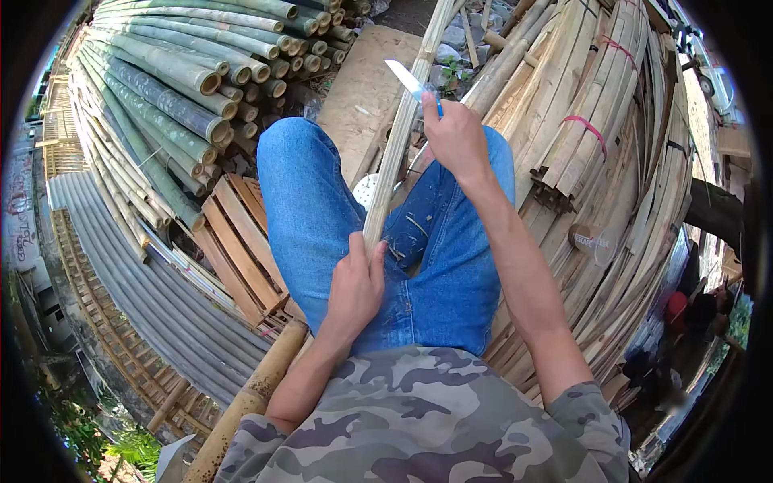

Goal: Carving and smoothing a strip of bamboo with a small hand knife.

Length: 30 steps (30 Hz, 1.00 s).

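Running up from the lap of a pair of blue jeans (310, 189), a long pale wooden strip (394, 153) passes between the knees and slants slightly right. The left hand (354, 283) has its grip closed round the strip's lower end, at the near edge of the lap. The right hand (459, 143), by the right knee, has its grip wrapped round the handle of a knife (409, 80), whose blade points up and left across the strip; whether it touches the wood is hard to tell from this angle. Small shavings (417, 225) lie on the inside of the right leg. Left of the left knee, green bamboo poles (197, 76) are stacked, cut ends toward the person, with a grey corrugated sheet (153, 262) nearer in. Beyond the right knee lie bundles of split wood (555, 88), one bound with pink ties (594, 129)
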Tool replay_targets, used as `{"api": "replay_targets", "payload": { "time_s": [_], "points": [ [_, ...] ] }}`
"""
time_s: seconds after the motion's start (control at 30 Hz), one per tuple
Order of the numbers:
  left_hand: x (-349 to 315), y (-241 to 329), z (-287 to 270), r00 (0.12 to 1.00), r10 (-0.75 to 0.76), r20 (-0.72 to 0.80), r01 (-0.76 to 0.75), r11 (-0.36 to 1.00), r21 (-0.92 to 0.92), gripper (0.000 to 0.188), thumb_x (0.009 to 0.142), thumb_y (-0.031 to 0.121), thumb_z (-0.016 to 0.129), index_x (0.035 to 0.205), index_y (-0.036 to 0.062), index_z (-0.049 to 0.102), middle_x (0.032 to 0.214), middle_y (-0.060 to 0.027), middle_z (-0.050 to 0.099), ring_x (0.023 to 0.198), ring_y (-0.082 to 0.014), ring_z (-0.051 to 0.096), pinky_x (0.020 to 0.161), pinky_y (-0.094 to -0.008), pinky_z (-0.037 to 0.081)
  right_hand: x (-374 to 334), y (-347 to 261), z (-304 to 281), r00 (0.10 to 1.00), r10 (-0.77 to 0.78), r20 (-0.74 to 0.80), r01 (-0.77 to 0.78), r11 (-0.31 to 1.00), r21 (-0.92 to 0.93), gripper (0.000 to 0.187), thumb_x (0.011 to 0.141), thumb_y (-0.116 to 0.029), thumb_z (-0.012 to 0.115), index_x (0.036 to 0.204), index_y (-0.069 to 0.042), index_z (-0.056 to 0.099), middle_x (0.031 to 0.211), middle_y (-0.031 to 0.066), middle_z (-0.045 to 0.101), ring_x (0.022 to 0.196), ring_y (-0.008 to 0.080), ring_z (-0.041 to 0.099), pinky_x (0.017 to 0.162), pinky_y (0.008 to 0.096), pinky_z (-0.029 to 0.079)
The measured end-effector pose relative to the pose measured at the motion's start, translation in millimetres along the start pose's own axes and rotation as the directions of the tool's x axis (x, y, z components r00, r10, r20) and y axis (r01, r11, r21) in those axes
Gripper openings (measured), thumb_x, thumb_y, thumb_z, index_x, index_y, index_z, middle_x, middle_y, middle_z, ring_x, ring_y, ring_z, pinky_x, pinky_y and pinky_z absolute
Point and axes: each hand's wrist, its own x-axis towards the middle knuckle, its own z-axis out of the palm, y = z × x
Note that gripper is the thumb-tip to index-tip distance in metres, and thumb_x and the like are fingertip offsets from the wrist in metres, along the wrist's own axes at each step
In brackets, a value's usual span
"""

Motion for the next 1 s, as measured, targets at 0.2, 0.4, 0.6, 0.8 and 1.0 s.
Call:
{"api": "replay_targets", "payload": {
  "time_s": [0.2, 0.4, 0.6, 0.8, 1.0],
  "points": [
    [3, -2, 1, 1.0, 0.023, -0.008, -0.024, 0.999, -0.041, 0.02, 0.102, 0.018, 0.049, 0.098, -0.0001, 0.042, 0.067, -0.0287, 0.055, 0.063, -0.0478, 0.059, 0.052, -0.0485, 0.041, -31, -12, -4, 1.0, -0.014, 0.027, 0.011, 0.994, 0.105, 0.053, 0.1, -0.038, 0.049, 0.067, 0.003, 0.06, 0.058, 0.0259, 0.056, 0.06, 0.046, 0.059, 0.055, 0.0518, 0.043],
    [4, 0, 0, 0.999, -0.013, 0.038, 0.015, 0.999, -0.047, 0.024, 0.101, 0.022, 0.049, 0.098, -0.0002, 0.04, 0.072, -0.0329, 0.06, 0.07, -0.0535, 0.059, 0.059, -0.0578, 0.045, -63, -27, -10, 0.991, 0.036, 0.13, -0.045, 0.997, 0.066, 0.051, 0.099, -0.035, 0.047, 0.069, 0.004, 0.064, 0.066, 0.0283, 0.06, 0.069, 0.0481, 0.062, 0.065, 0.0548, 0.049],
    [7, -4, 2, 1.0, 0.025, 0.009, -0.024, 0.998, -0.062, 0.027, 0.101, 0.024, 0.048, 0.096, -0.0016, 0.041, 0.072, -0.0342, 0.06, 0.072, -0.0549, 0.059, 0.062, -0.0586, 0.045, -100, -27, -2, 0.994, -0.011, 0.106, -0.002, 0.993, 0.115, 0.05, 0.1, -0.035, 0.049, 0.069, 0.002, 0.061, 0.058, 0.0263, 0.056, 0.06, 0.0467, 0.059, 0.054, 0.0521, 0.044],
    [8, -6, 3, 0.998, 0.06, -0.02, -0.061, 0.996, -0.061, 0.027, 0.101, 0.023, 0.048, 0.096, -0.0019, 0.041, 0.073, -0.0353, 0.059, 0.073, -0.0547, 0.059, 0.062, -0.0585, 0.045, -134, -28, -6, 0.982, -0.066, 0.177, 0.045, 0.992, 0.121, 0.051, 0.1, -0.037, 0.049, 0.071, 0.003, 0.062, 0.058, 0.0262, 0.055, 0.058, 0.0456, 0.058, 0.054, 0.0503, 0.044],
    [3, 2, -2, 0.999, -0.017, 0.036, 0.019, 0.998, -0.064, 0.027, 0.101, 0.024, 0.049, 0.095, -0.0012, 0.041, 0.07, -0.034, 0.059, 0.071, -0.0535, 0.059, 0.06, -0.0569, 0.044, -39, -4, -10, 0.997, 0.046, 0.064, -0.06, 0.969, 0.242, 0.061, 0.099, -0.047, 0.048, 0.067, 0.004, 0.058, 0.057, 0.0233, 0.055, 0.056, 0.0395, 0.058, 0.056, 0.0464, 0.043]
  ]
}}
